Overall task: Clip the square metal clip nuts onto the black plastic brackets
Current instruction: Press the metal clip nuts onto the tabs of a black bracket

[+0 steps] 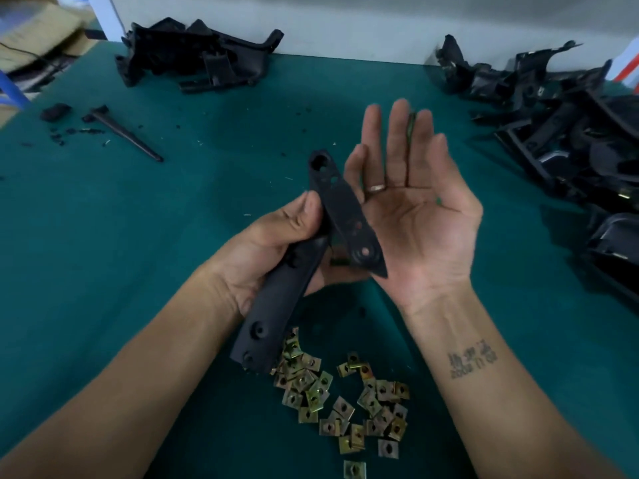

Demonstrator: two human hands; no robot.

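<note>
The left hand (276,243) gripped a black plastic bracket (304,261) around its middle, thumb curled over the top face, holding it above the green desk (121,216). A clip nut (339,252) seemed to sit on the bracket's edge near the bend, partly hidden, so I could not tell how far it was seated. The right hand (415,209) was spread flat, palm up, just beside the bracket's rounded end, holding nothing. Loose clip nuts (345,399) lay scattered on the desk below both wrists, with piles of brackets at the far left (193,53) and right (560,133). The step looked like checking or pressing one nut home; next would likely call for picking another nut from the scatter and sliding it over a hole
</note>
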